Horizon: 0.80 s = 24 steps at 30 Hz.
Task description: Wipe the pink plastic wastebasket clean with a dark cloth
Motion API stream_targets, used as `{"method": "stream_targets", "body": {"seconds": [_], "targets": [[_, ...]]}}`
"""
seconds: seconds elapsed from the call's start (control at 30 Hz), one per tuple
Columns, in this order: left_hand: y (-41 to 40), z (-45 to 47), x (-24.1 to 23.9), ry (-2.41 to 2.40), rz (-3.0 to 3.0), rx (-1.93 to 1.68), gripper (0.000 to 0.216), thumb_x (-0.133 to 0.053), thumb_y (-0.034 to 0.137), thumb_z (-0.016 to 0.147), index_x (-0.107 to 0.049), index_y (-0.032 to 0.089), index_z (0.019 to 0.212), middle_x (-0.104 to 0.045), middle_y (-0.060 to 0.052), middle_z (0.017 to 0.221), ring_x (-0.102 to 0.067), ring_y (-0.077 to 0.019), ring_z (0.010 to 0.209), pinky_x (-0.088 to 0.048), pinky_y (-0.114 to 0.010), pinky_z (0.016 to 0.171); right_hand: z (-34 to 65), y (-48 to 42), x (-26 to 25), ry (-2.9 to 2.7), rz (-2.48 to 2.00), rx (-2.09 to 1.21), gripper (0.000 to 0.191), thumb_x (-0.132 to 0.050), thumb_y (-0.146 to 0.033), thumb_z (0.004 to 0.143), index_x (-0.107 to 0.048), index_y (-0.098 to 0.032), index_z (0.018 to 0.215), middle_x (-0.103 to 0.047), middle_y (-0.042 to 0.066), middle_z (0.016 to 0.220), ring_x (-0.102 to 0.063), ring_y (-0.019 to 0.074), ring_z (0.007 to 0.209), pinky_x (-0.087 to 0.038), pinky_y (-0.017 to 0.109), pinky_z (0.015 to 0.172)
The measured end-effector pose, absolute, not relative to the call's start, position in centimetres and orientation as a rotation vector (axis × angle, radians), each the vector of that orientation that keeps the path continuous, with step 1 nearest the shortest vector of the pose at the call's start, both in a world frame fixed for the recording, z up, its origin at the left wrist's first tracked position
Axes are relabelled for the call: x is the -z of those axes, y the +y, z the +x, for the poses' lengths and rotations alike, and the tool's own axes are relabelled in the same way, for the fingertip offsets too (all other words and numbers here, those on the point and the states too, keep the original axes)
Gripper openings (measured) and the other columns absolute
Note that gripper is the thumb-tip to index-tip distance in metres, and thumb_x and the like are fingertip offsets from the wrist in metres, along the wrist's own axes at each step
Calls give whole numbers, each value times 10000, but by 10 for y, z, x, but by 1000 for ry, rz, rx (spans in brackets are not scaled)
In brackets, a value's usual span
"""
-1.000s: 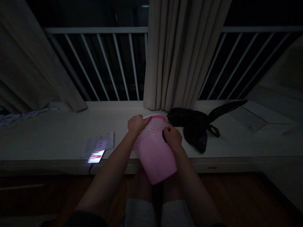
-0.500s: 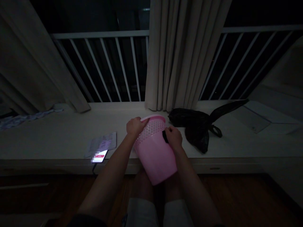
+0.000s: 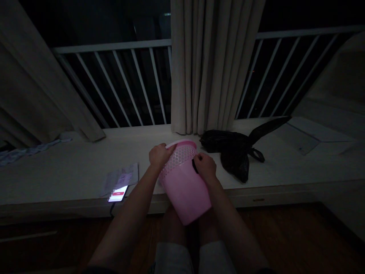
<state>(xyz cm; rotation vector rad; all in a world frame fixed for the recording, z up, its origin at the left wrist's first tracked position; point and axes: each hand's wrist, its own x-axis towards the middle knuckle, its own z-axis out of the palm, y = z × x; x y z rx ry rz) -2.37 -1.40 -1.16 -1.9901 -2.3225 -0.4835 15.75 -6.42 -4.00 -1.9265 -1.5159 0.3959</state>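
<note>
Really dim shot, everything's murky. Only bright spot is the phone screen (image 3: 118, 193) at 8 o'clock, blown out white. Faint light from the camera side picks up the curtain (image 3: 205, 68) at 12 and the pink basket (image 3: 185, 186) dead center; the floor (image 3: 285, 236) at 5 o'clock is crushed near black. Bars of the railing (image 3: 114, 46) splay out toward 10 and 2, wide-lens warp. Detail's soft, no real motion blur.

The pale desk (image 3: 71, 167) carries a lit phone (image 3: 118, 193) just beside papers (image 3: 122, 178), a black bag (image 3: 230, 148) at right, and cloth (image 3: 28, 150) far left.
</note>
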Motion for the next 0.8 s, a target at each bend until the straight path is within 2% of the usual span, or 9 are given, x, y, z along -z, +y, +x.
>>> {"method": "stream_targets", "body": {"seconds": [0.33, 0.57, 0.8], "targets": [[-11, -19, 8, -2341, -2017, 496, 763, -304, 776, 814, -715, 150, 962, -711, -180, 926, -665, -314, 893, -476, -381, 731, 153, -68, 36, -1796, -1771, -215, 256, -472, -313, 879, -615, -199, 699, -642, 12, 713, -491, 127, 638, -196, 268, 567], [-10, -21, 10, -2330, -2018, 496, 763, -288, 768, 826, -713, 150, 965, -714, -177, 938, -667, -306, 889, -472, -368, 732, 145, -73, 34, -1977, -1594, -115, 217, -513, -283, 853, -582, -194, 667, -644, 11, 725, -513, 135, 679, -224, 267, 589], [-12, -21, 11, -2296, -2024, 507, 750, -302, 759, 829, -715, 149, 967, -713, -183, 923, -668, -312, 883, -471, -378, 727, 145, -71, 30, -1633, -1899, -286, 262, -469, -327, 864, -651, -209, 717, -651, 22, 721, -497, 140, 638, -205, 265, 560]]}}
